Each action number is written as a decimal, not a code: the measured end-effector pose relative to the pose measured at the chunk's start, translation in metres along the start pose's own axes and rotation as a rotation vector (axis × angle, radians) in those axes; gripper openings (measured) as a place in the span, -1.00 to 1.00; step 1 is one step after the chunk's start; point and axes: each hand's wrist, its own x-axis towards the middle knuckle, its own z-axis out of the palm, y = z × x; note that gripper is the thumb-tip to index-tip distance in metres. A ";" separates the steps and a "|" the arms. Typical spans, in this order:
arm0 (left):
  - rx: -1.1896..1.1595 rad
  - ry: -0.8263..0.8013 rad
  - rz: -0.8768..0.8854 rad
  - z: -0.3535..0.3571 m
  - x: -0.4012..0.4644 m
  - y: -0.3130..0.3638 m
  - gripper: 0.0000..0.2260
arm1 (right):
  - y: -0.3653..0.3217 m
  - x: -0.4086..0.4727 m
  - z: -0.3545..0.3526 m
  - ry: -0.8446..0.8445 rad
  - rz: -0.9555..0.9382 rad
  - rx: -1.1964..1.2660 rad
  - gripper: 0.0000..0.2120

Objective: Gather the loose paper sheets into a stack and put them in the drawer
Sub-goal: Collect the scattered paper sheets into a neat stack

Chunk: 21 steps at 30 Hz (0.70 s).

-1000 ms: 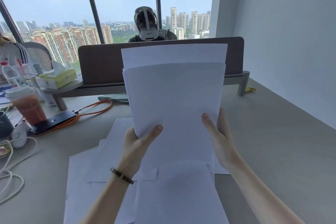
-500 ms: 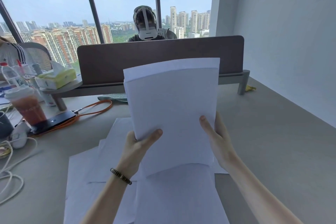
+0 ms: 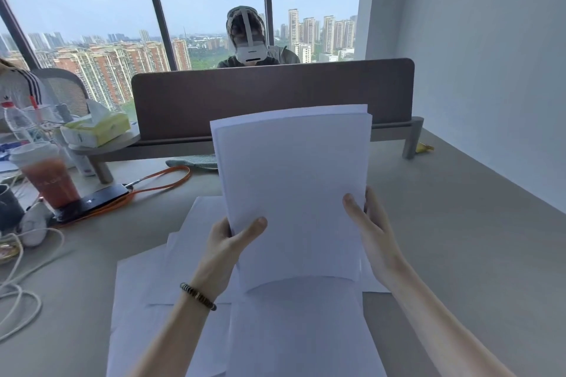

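An upright stack of white paper sheets [image 3: 291, 187] stands on its lower edge over the desk. My left hand [image 3: 228, 249] grips its left edge, thumb in front. On the right edge my right hand [image 3: 372, 228] presses, thumb in front and fingers behind. The top edges of the sheets are nearly level. Several more loose sheets [image 3: 153, 300] lie flat and overlapping on the grey desk [image 3: 459, 254] beneath and to the left of the stack. No drawer is in view.
A brown divider panel [image 3: 190, 101] stands across the desk, with a person wearing a headset behind it. On the left are an iced drink cup [image 3: 50, 177], a black phone [image 3: 92, 202], an orange cable [image 3: 165, 182], a tissue box [image 3: 95, 128] and white cords [image 3: 18, 285]. A white wall runs along the right.
The sheets that stuck up high at the back have slid down, so the stack's top edges are now almost aligned. Both hands stay on the stack's sides.
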 end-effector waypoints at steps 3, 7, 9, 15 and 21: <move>0.072 0.014 -0.046 0.001 -0.001 -0.014 -0.73 | 0.014 -0.001 0.001 -0.008 0.035 -0.032 -0.76; 0.088 0.064 -0.021 0.004 -0.001 -0.024 -0.82 | 0.020 0.001 0.005 -0.005 0.012 -0.114 -0.77; 0.174 0.105 -0.024 0.006 0.003 -0.020 -0.88 | 0.019 0.005 0.006 0.030 0.017 -0.166 -0.65; 0.295 0.206 -0.102 -0.017 0.013 -0.010 -0.74 | 0.017 0.009 0.003 -0.115 0.213 -0.155 -0.71; 0.059 0.192 -0.416 -0.054 0.003 -0.022 -0.79 | 0.057 0.009 -0.016 -0.088 0.363 -1.135 -0.36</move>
